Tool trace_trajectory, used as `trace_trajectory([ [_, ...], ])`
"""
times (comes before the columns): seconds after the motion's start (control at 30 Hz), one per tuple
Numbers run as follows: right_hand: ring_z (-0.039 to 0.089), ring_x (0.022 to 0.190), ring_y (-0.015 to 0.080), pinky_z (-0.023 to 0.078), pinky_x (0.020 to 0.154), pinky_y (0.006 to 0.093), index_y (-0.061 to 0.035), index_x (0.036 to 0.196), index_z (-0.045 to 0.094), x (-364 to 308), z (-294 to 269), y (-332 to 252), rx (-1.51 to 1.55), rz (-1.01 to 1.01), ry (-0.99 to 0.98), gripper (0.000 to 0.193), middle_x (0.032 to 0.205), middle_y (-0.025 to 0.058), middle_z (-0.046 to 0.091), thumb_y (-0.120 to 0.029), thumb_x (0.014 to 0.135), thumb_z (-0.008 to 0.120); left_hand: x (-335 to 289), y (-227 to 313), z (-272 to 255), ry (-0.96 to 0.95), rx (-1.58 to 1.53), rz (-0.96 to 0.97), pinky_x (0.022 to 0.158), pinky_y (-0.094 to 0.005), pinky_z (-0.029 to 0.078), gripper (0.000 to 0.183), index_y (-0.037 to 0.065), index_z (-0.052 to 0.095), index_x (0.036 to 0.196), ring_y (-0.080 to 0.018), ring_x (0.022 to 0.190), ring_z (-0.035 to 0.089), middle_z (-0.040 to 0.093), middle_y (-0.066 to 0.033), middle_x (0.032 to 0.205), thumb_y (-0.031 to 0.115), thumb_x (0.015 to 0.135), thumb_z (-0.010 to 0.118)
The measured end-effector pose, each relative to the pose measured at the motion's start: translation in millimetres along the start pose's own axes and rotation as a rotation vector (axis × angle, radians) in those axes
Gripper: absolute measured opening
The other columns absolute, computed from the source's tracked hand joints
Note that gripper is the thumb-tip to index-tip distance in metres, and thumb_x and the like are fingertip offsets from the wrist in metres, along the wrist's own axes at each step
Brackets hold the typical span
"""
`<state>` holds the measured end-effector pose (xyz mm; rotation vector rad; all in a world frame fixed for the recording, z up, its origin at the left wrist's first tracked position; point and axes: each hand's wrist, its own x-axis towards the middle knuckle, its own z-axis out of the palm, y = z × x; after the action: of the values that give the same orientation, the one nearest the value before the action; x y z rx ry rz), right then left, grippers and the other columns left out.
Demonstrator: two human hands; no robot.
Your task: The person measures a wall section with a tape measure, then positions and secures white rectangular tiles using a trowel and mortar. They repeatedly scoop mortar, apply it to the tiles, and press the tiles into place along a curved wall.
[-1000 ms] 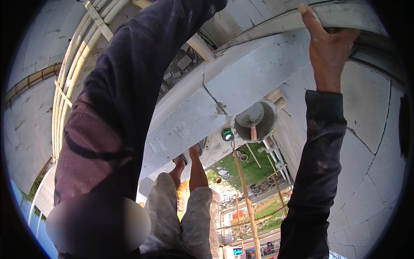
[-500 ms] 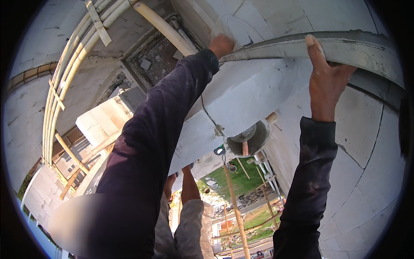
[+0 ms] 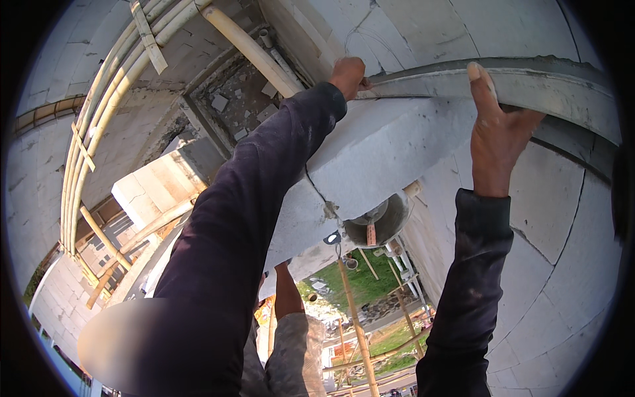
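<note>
Blockwork (image 3: 549, 192), hands (image 3: 347, 78) (image 3: 491, 142) at bar (image 3: 423, 83), tool (image 3: 371, 233) in bucket (image 3: 395, 223)

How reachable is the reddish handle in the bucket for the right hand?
Probably not directly: the right hand grips the long grey bar, though the reddish handle shows uncovered in the bucket.

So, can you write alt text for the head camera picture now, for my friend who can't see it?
A right hand grips a long grey bar beside pale blocks, with the left hand at the bar's left end. Lower down are a bucket with a reddish handle in it and, far below, green grass.
</note>
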<state>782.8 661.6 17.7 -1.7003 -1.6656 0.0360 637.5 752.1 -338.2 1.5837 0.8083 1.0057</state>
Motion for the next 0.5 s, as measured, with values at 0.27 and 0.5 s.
trace_trajectory([
  [0.27, 0.038, 0.125, 0.0323, 0.033, 0.107, 0.0403, 0.009, 0.135, 0.038, 3.0, 3.5, -11.1, 0.013, 0.037, 0.042, 0.076, 0.133, 0.0227, 0.034, -0.023, 0.082, 0.082, -4.2, 57.9, 18.9, -0.134, 0.503, -0.24, 0.061, -0.0415, 0.048, 0.007, 0.002, 0.061, 0.074, -0.0294, 0.067, 0.057, 0.053, -0.0113, 0.071, 0.004, 0.079, 0.065],
  [0.5, 0.037, 0.127, 0.0313, 0.031, 0.11, 0.0391, 0.0104, 0.14, 0.023, 4.2, 5.9, -23.9, 0.111, 0.137, 0.05, 0.09, 0.134, 0.0238, 0.034, -0.023, 0.08, 0.082, -80.1, 139.8, -142.9, 0.341, -0.257, -0.98, 0.051, -0.0326, 0.032, 0.008, 0.008, 0.054, 0.078, -0.0162, 0.058, 0.038, 0.043, -0.0016, 0.067, 0.007, 0.086, 0.056],
])
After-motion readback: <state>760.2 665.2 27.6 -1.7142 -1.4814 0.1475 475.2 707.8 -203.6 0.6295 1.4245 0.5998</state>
